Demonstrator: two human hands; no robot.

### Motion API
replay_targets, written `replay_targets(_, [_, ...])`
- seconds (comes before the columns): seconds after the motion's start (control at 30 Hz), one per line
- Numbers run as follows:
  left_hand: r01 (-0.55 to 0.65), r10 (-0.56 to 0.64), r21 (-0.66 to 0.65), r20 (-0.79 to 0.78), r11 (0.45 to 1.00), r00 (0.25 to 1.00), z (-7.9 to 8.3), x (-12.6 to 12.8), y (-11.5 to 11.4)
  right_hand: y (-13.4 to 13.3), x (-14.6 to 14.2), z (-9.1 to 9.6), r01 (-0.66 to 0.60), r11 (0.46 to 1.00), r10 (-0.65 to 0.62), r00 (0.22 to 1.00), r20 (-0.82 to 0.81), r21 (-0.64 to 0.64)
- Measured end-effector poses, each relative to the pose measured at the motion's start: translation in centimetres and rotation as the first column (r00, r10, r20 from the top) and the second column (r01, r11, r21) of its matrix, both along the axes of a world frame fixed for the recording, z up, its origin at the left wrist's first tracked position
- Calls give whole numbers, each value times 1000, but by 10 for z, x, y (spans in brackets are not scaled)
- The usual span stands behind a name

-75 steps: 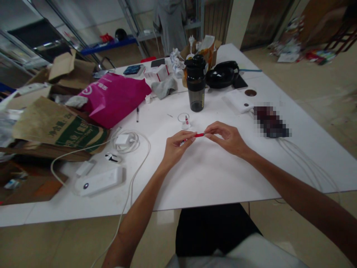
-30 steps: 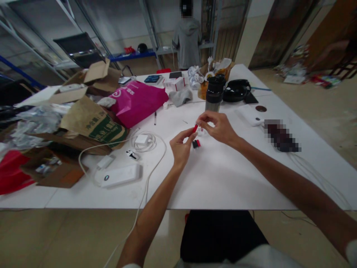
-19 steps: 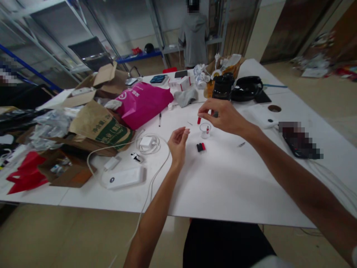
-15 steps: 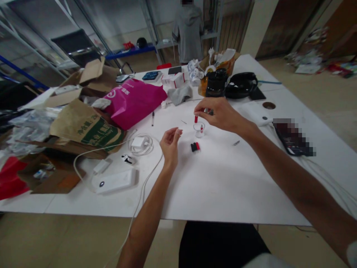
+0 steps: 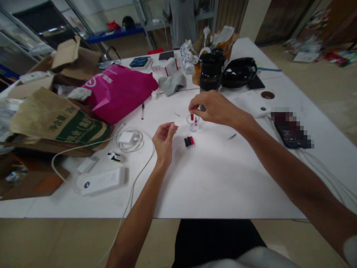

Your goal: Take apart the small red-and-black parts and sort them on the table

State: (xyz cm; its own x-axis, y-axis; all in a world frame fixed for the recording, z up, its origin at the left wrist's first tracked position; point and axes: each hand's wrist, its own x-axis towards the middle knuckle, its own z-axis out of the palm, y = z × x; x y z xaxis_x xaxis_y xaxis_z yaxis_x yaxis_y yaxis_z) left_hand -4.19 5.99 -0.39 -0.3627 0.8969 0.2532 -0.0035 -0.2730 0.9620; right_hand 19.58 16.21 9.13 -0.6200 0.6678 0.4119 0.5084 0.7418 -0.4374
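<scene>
My right hand pinches a small red cylinder upright between thumb and fingertips. The cylinder's lower end is at the mouth of a small clear cup, in which another small piece with red on it leans. My left hand is raised just left of the cup, thumb and fingertips together; whatever they hold, if anything, is too small to make out. In front of the cup lies a small row of black and red cylinders. A small metallic piece rests to the right, and a thin one behind my left hand.
On the left are a white power bank, a coiled white cable, a pink bag and cardboard boxes. A black-lidded bottle stands behind my right hand. A phone lies at the right. A person in grey stands beyond the table.
My right hand has lowered the red cylinder to the cup's mouth. My left hand keeps its closed pose. The camera view has shifted, moving the table's things left and up in the picture.
</scene>
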Motion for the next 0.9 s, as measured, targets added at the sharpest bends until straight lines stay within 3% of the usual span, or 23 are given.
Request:
replay_targets(0.33, [16, -16, 0, 2, 1000, 1000, -1, 0, -1, -1, -3, -11, -25, 999, 20, 994, 109, 40])
replay_targets(0.53, [24, -24, -15, 5, 1000, 1000, -1, 0, -1, 0, -5, -17, -15, 1000, 16, 994, 106, -9])
replay_targets(0.9, [32, -32, -1, 16, 1000, 999, -2, 0, 0, -10, -11, -6, 41, 999, -29, 956, 292, -36])
